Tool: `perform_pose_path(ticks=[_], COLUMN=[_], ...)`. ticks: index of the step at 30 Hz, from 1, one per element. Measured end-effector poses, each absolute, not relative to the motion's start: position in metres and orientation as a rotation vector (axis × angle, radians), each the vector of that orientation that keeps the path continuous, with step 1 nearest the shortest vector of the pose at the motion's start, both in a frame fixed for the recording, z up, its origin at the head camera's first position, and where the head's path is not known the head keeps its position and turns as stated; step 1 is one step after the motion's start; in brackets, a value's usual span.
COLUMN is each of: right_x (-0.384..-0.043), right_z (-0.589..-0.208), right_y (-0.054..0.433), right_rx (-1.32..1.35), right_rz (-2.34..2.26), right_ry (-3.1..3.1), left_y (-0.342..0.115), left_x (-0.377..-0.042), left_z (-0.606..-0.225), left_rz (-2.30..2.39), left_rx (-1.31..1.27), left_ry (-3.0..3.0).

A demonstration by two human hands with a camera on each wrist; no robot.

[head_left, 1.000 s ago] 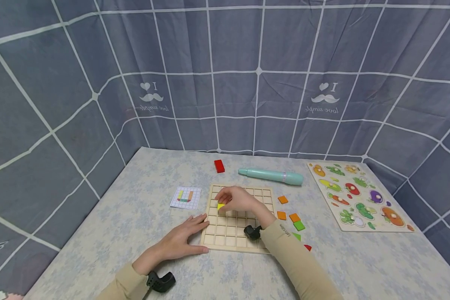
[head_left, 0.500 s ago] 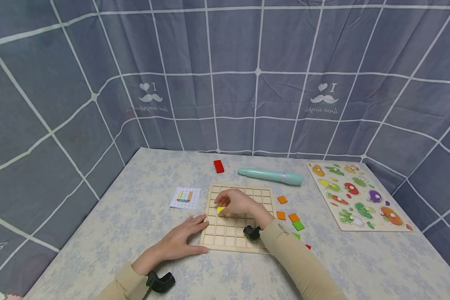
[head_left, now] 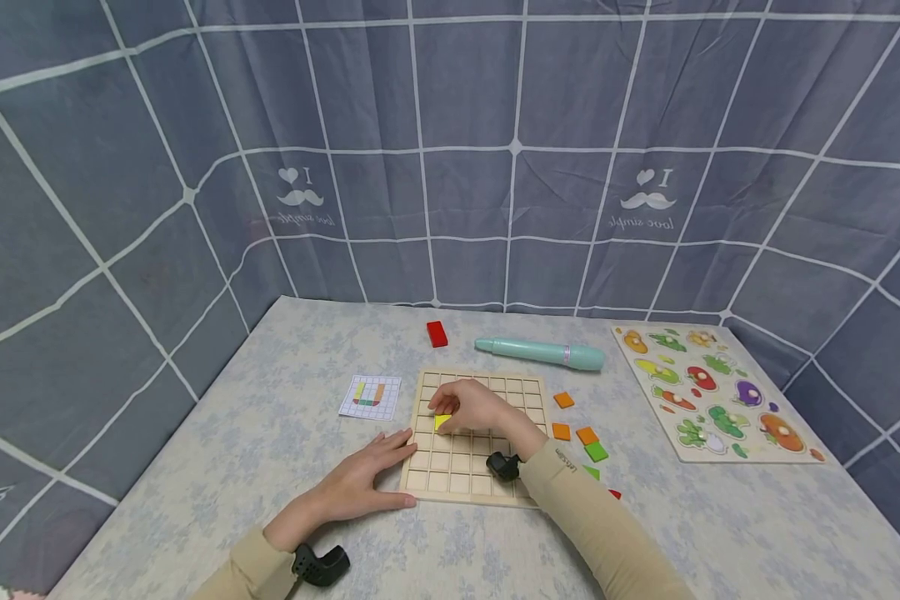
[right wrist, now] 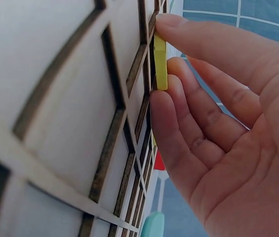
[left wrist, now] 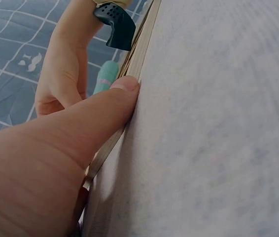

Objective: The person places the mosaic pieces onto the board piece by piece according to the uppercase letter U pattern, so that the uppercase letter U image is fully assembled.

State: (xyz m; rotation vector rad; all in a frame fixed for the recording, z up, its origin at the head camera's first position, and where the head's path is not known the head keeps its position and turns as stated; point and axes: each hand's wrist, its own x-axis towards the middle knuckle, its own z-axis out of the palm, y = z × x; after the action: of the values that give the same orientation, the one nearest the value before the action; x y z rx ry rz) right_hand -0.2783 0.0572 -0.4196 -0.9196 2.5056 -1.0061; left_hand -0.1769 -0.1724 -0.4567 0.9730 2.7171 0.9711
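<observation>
Yellow tile, pinched by the curled fingers and thumb of the right hand, is at the left part of the wooden grid board; the left hand, fingers extended, touches the board's left edge. A pattern card lies farther left. Seating the tile seems in hand; next calls for aligning, then release

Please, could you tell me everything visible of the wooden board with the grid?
The board is pale, looks like wood, and lies flat on the table. Thin strips, dark along their sides, divide it into small square compartments. The left hand rests against its left side, thumb at the near left corner. Over it, the right hand pinches a yellow tile; whether this is fully seated is unclear. This hand hides part of the board.
</observation>
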Motion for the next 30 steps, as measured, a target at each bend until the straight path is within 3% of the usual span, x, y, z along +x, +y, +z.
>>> perform_pose_path(ticks=[18,30], right_x=[-0.277,-0.274], right_z=[-0.418,-0.388], right_y=[0.06,0.094], right_rx=[-0.905,-0.999], right_rz=[-1.048,-1.06], right_ry=[2.474,2.512], left_y=[-0.173,-0.171], left_x=[-0.176,-0.177], left_z=[-0.457,-0.459], left_rz=[0.979,0.977], left_rx=[0.972,0.966], left_ry=[2.719,2.726])
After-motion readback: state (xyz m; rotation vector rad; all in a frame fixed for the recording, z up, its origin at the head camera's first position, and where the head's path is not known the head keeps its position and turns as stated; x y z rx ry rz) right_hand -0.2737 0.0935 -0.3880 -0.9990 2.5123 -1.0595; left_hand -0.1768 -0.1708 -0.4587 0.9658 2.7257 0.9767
